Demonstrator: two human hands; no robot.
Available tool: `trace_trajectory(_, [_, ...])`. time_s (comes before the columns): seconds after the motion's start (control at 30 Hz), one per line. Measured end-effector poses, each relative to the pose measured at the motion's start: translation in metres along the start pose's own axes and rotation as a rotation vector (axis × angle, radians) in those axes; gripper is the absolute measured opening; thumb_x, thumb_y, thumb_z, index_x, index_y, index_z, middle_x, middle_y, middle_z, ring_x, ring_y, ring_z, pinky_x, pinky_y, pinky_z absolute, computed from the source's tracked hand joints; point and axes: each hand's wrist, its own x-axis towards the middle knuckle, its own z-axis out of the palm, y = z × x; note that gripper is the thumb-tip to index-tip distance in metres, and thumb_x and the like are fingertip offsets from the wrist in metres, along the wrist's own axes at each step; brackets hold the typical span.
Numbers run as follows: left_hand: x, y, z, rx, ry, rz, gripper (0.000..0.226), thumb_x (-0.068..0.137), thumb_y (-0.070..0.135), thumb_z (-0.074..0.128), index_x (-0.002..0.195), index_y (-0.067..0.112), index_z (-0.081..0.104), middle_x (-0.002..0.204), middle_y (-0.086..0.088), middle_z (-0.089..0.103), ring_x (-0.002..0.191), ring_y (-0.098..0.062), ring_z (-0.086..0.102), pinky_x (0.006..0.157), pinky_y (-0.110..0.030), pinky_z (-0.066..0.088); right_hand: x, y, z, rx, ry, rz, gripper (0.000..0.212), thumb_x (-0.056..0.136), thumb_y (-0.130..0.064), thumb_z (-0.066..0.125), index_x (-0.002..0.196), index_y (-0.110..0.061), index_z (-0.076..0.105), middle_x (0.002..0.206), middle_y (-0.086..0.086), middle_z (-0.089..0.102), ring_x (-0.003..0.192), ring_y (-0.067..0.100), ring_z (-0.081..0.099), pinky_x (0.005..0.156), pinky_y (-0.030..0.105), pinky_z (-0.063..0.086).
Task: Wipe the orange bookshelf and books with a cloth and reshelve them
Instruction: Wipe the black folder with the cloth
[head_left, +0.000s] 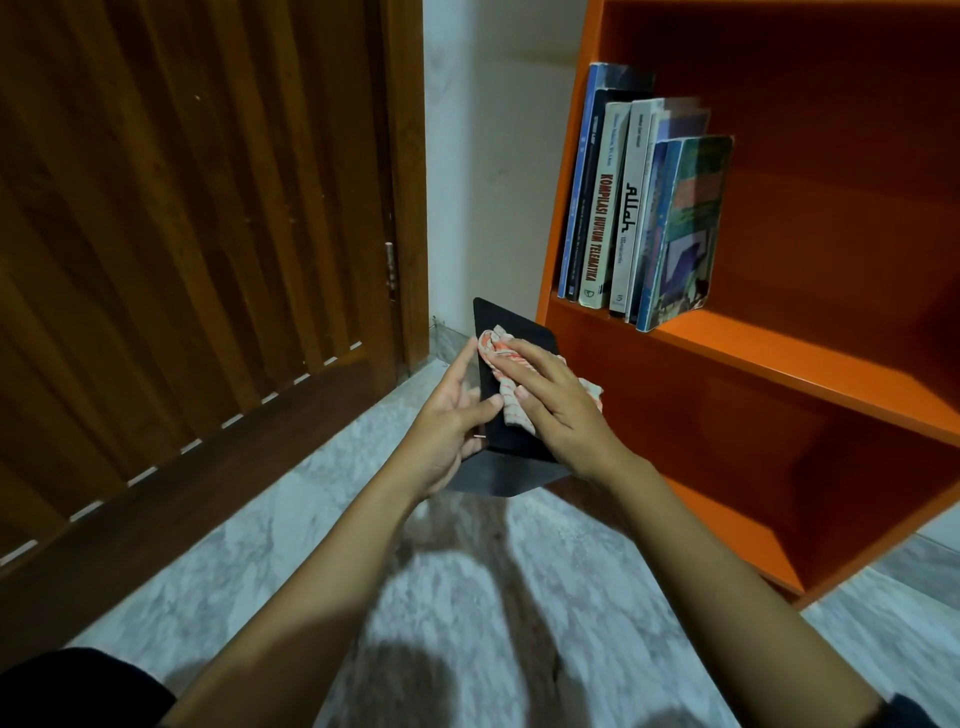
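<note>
Left grip (452, 415) clamps the edge of matte black L-shaped bookend (506, 325); right grip (550, 400), fingers flat, presses red-white striped cloth (498, 353) onto its face, beside orange wooden bookshelf (779, 364).

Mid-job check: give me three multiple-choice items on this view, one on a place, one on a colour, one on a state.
1. Where do the books stand?
A) at the left end of the upper shelf
B) on the floor
C) on the lower shelf

2. What colour is the object being wiped?
A) white
B) black
C) orange

3. What is the right hand doing?
A) hanging idle
B) gripping a book on the shelf
C) pressing the cloth onto the black object

Key:
1 A: the row of books sits against the bookshelf's left wall on that board.
2 B: its face is black around the cloth.
3 C: its fingers lie over the cloth on the object, which the left hand holds by the edge.
</note>
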Motion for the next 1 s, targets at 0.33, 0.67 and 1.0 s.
trace_trajectory(0.33, [0.003, 0.003, 0.005, -0.123, 0.198, 0.010, 0.063, 0.095, 0.000, 0.045, 0.144, 0.034, 0.028, 0.142, -0.007, 0.045, 0.125, -0.025, 0.051, 0.103, -0.052, 0.039, -0.030, -0.005, 0.025, -0.137, 0.235, -0.029, 0.042, 0.100, -0.037, 0.029, 0.134, -0.028, 0.052, 0.143, -0.006, 0.045, 0.130, 0.014, 0.042, 0.094, 0.045, 0.041])
trace_trajectory(0.67, [0.011, 0.022, 0.001, -0.296, 0.196, 0.077, 0.061, 0.094, -0.003, 0.043, 0.145, 0.028, 0.029, 0.144, -0.010, 0.044, 0.126, -0.027, 0.050, 0.103, -0.043, 0.044, -0.043, 0.005, 0.033, 0.031, 0.584, 0.071, 0.042, 0.101, -0.030, 0.036, 0.142, -0.021, 0.035, 0.150, 0.006, 0.029, 0.141, 0.015, 0.024, 0.115, 0.027, 0.021])
trace_trajectory(1.0, [0.021, 0.019, 0.001, 0.023, 0.277, 0.047, 0.061, 0.097, 0.039, 0.044, 0.149, 0.033, 0.013, 0.157, 0.003, 0.020, 0.142, -0.022, 0.025, 0.116, -0.047, 0.023, -0.022, -0.012, 0.012, 0.462, 0.574, 0.246, 0.037, 0.095, -0.013, 0.053, 0.132, -0.018, 0.052, 0.135, 0.002, 0.048, 0.128, 0.007, 0.044, 0.108, 0.028, 0.038])
